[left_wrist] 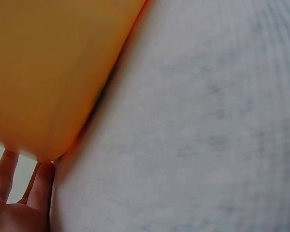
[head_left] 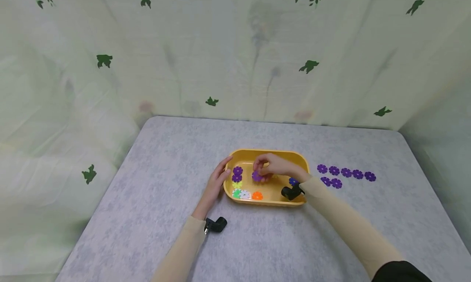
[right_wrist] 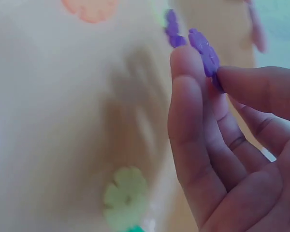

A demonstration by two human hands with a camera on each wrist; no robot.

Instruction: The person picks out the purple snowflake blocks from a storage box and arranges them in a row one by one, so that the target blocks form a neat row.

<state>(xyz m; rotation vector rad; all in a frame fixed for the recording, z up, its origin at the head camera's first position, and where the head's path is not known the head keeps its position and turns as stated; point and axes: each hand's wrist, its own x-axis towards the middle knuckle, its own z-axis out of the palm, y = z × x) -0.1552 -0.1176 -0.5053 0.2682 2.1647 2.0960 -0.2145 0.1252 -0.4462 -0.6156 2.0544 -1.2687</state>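
My right hand (head_left: 274, 164) is over the yellow tray (head_left: 265, 202), pinching a purple flower-shaped disc (right_wrist: 204, 52) between thumb and fingertips. At the tray's left end, my left hand (head_left: 214, 185) rests against the rim and outer wall, its fingers fairly straight. The left wrist view catches fingers (left_wrist: 40, 186) touching the tray's side. Inside the tray, two purple discs (head_left: 237, 171) lie along the left wall. Near them are a yellow disc (head_left: 237, 184), a green disc (head_left: 236, 193), a white disc (head_left: 245, 194) and an orange disc (head_left: 257, 195). A blue disc (head_left: 292, 181) is partly hidden by the right wrist.
Several purple discs (head_left: 346, 172) lie in two rows on the grey table (head_left: 368, 220), right of the tray. Each wrist wears a small black camera (head_left: 217, 224). A pale curtain (head_left: 206, 49) with leaf and bird shapes hangs behind the table.
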